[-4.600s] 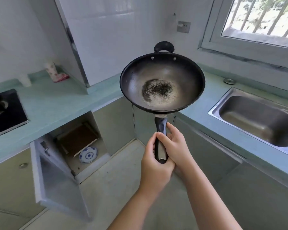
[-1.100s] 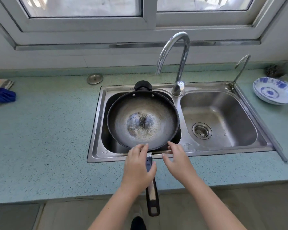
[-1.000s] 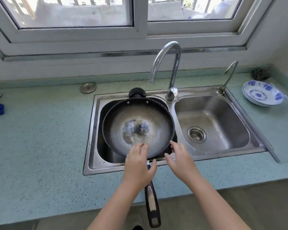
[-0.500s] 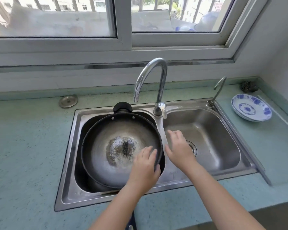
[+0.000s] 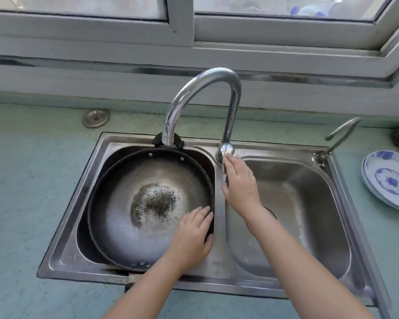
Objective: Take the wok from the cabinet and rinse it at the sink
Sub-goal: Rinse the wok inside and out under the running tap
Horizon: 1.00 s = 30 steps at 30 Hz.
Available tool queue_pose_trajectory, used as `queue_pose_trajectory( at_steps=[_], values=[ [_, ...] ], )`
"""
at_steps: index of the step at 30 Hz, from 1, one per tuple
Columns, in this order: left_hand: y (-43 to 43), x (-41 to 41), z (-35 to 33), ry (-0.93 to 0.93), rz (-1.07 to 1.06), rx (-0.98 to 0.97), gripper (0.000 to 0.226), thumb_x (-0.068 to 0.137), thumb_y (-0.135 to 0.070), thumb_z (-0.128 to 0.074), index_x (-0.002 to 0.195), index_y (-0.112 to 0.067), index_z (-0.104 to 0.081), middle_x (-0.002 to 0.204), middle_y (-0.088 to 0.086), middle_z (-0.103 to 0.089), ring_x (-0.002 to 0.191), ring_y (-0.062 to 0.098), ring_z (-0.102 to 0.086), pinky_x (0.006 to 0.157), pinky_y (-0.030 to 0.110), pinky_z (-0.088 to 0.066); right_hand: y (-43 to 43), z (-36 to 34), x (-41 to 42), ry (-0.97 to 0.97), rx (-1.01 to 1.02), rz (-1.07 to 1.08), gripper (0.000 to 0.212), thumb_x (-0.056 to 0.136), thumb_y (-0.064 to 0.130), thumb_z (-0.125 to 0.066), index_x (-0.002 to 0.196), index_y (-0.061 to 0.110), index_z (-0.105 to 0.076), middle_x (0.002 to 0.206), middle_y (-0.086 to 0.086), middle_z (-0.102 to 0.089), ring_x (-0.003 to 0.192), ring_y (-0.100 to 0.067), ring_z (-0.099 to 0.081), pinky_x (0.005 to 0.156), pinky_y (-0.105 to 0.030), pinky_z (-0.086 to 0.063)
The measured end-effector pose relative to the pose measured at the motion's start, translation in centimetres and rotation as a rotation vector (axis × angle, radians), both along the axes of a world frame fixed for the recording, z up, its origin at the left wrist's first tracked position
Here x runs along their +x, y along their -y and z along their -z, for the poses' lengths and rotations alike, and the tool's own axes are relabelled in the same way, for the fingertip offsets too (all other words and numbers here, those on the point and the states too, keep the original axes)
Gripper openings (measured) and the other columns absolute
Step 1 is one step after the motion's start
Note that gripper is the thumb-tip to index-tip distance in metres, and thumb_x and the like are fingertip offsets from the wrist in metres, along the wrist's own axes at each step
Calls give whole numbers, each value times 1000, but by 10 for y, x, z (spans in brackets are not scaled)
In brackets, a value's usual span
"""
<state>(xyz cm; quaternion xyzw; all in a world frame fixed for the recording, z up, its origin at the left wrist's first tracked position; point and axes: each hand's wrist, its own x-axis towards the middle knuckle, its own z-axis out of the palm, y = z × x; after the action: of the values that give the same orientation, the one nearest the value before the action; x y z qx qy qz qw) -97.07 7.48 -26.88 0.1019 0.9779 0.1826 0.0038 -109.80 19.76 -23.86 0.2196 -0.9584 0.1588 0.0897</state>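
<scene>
Fingers (image 5: 199, 215) of the left hand (image 5: 191, 236) lie nearly straight on the inner wall of the dark round metal wok (image 5: 124, 203), while the thumb hooks outside its near-right rim, pinching it. Straight fingers (image 5: 234, 165) of the right hand (image 5: 240, 185) rest on the lever (image 5: 225, 151) at the foot of the chrome gooseneck faucet (image 5: 233, 100); no water shows.

The wok sits, seemingly tilted, in the left basin of the stainless steel double sink (image 5: 60, 249), nearly filling it, scorched centre up. It looks rigid and fairly heavy, and likely slick once wet. The rim pinch suits steadying. Lifting or tipping calls for the long handle, mostly hidden under the left forearm, plus the black loop handle (image 5: 158, 140) on the far side.

Room is tight: the spout hangs just above that loop, and the basin walls hug the rim. Spare room lies toward the right basin. Stacked blue-and-white china plates (image 5: 387, 180) stand near the sink's right edge on the teal speckled countertop (image 5: 21, 180), a risk for a swinging handle.
</scene>
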Motion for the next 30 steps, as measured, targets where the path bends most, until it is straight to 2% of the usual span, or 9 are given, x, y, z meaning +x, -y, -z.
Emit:
queue_pose_trajectory(
  at_steps=[3,5,7,10,14,18,24,27,30],
  values=[
    [-2,1,7,15,-4,-7,47,73,-29,-46,108,-7,-68,115,8,-69,104,26,-65,84,40,-56,-3,3,-12,-54,12,-25,47,70,13,-43,109,0,-66,112,-13,-69,107,-35,-64,78,-46,-57],
    [-4,1,10,16,-5,-14,46,73,-30,-47,107,-8,-69,114,6,-69,103,24,-65,83,38,-56,-6,5,-18,-82,-28,-55,48,69,15,-40,106,1,-67,109,-13,-70,105,-34,-65,80,-45,-55],
    [-4,1,11,19,-6,-27,47,73,-31,-47,108,-8,-68,114,6,-69,103,23,-65,83,37,-56,-9,5,-23,-105,-90,-76,43,68,11,-45,103,0,-68,106,-13,-71,103,-35,-66,81,-44,-54],
    [-6,1,13,17,-21,-27,47,73,-30,-47,109,-8,-67,115,6,-69,105,23,-64,84,36,-56,-14,9,-29,-112,-173,-117,42,60,-4,-69,101,-1,-68,105,-15,-70,105,-35,-64,85,-45,-52],
    [-7,3,14,15,-36,-15,47,72,-30,-48,111,-9,-65,117,5,-68,106,22,-63,84,37,-55,-17,10,-31,-117,-230,-168,48,53,0,-80,98,-3,-67,102,-17,-68,104,-23,-54,81,-48,-55],
    [-8,3,13,10,-34,-30,48,73,-30,-48,112,-9,-65,117,5,-67,106,23,-64,84,39,-56,-9,11,-33,-152,-188,-175,43,50,-5,-76,91,-8,-67,94,-20,-68,82,-32,-68,71,-33,-57],
    [-7,3,12,15,-31,-22,48,71,-31,-47,111,-10,-66,116,4,-68,107,20,-61,84,36,-56,-8,3,-42,-123,-209,-197,20,47,-6,-67,64,-1,-57,77,-16,-64,54,-29,-58,49,-25,-49],
    [-8,3,11,20,-36,-21,49,71,-32,-47,111,-11,-66,116,2,-68,106,19,-61,84,34,-55,-5,-2,-47,-94,-238,-195,15,51,-7,-64,59,0,-53,72,-16,-60,51,-30,-54,43,-27,-46],
    [-10,5,10,41,-51,-18,50,71,-33,-46,111,-12,-66,116,1,-68,106,18,-62,84,33,-55,-6,-2,-43,-75,-231,-181,14,55,-8,-65,66,-2,-58,80,-17,-63,58,-33,-59,47,-30,-51]
  ],
)
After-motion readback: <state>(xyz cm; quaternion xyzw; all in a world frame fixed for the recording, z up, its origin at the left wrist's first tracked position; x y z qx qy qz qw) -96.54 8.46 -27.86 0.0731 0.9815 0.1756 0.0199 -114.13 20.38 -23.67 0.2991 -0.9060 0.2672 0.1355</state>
